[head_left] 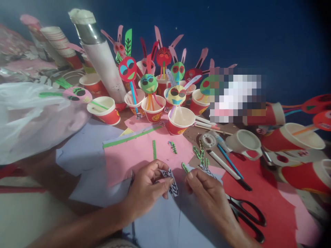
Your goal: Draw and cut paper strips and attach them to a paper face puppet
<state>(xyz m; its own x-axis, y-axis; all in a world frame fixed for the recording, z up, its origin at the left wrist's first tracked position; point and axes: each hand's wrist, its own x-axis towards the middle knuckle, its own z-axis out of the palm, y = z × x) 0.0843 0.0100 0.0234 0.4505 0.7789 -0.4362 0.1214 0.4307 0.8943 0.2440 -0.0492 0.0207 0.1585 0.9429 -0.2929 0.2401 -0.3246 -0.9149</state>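
Note:
My left hand (152, 187) pinches a small white paper cutout (173, 187) drawn with black zigzag lines. Between the thumb and finger of my right hand (203, 184) is a small green paper cutout (185, 167) with black marks. Below both hands lies blue paper (165, 220), with a pink sheet (134, 148) just beyond. On the pink sheet rest a green paper strip (154, 149) and another green cutout (174, 147). More green cutouts (202, 156) lie beyond my right hand. Black-handled scissors (249, 213) sit to its right, their blades partly hidden by my wrist.
Red paper cups (181, 124) with paper faces on straws stand across the back. A leaning flask (103, 65), a plastic bag (38, 120) and a stack of cups (60, 43) are at left. A mug (244, 143), tape roll (208, 140) and marker (229, 168) lie at right.

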